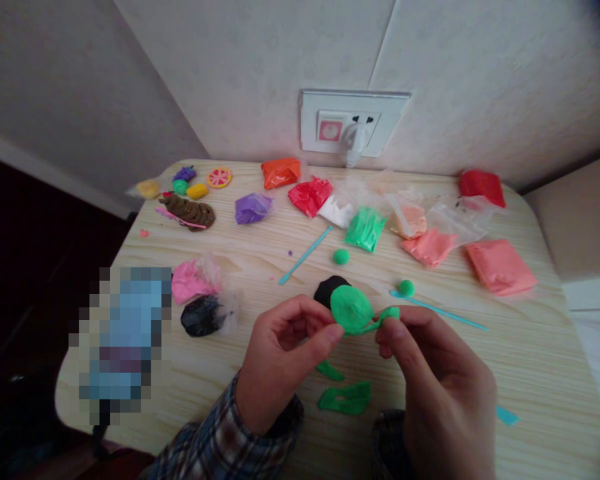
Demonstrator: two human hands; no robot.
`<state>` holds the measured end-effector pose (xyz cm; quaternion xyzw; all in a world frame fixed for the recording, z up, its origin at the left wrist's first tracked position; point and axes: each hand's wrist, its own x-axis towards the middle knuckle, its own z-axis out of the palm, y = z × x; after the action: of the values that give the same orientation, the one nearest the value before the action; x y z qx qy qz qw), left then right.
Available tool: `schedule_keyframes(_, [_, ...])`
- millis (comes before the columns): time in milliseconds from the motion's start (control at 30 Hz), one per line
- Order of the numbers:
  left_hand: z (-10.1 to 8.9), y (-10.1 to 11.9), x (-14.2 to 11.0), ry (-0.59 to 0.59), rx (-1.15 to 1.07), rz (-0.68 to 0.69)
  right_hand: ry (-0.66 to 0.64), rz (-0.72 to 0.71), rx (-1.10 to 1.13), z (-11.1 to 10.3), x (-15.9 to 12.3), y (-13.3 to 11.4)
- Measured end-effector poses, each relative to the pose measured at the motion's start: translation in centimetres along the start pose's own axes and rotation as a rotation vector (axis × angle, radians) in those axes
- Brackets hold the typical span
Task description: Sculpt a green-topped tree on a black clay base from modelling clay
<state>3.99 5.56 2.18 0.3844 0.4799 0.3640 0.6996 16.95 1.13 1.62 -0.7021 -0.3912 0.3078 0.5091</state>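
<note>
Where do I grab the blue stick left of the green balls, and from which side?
Probably mid-shaft, from above, pinching the blue stick across its narrow width: it's long, thin and flat on the table, while its far end lies close to the white packet.

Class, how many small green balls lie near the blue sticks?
2: one ball by the green packet, another ball beside the right stick. More may be hidden.

Below centre, the left hand [286, 360] pinches a green disc [351, 308], the right hand [445, 373] a green strip [391, 313]; upper centre, a wall socket [349, 124].
</note>
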Motion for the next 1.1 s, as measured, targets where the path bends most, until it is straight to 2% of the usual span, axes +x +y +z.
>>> schedule_keyframes(400, [0.2, 0.2, 0.1, -0.029, 0.02, -0.005, 0.009, -0.061, -0.071, 0.1, 0.1, -0.2])
schedule_keyframes(700, [0.3, 0.0, 0.2, -0.002, 0.064, 0.04, -0.015, -0.017, 0.04, 0.0, -0.1, -0.2])
schedule_keyframes(867, [0.4, 0.1, 0.3, 0.0, 0.063, 0.007, -0.057, 0.015, 0.108, -0.1, -0.2, 0.3])
schedule_keyframes(1000, [-1.3, 0.2, -0.4, 0.056, 0.091, -0.005, -0.065, 0.045, 0.153, -0.1, -0.6, 0.6])
schedule_keyframes(1100, [-3.9, 0.3, -1.9, 0.211, 0.147, 0.052, -0.093, 0.045, 0.181, -0.2, -0.8, 1.2])
